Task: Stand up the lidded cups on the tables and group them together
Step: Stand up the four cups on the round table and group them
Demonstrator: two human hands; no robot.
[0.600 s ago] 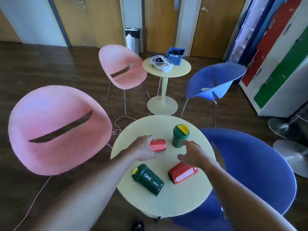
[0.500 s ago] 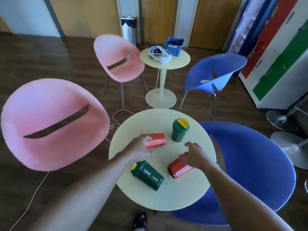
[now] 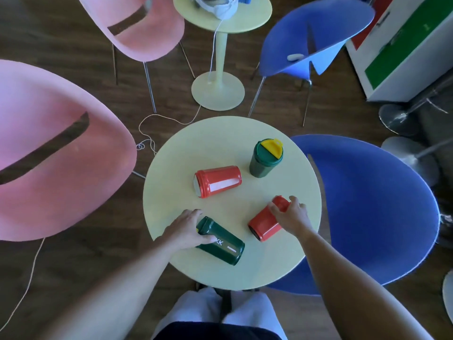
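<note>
On the round table (image 3: 282, 261), nearest the person, the left hand (image 3: 187, 229) grips the lid end of a green cup (image 3: 223, 244) lying on its side, fingers curled over it and thumb along its flank. Just to the right, the right hand (image 3: 291, 215) holds the base end of a fallen red cup (image 3: 263, 224), fingers wrapped round it. Farther back, a second red cup (image 3: 217, 180) lies on its side, untouched. Beyond it to the right, a green cup with a yellow flap (image 3: 266, 158) stands upright. A smaller table (image 3: 247, 19) stands behind.
</note>
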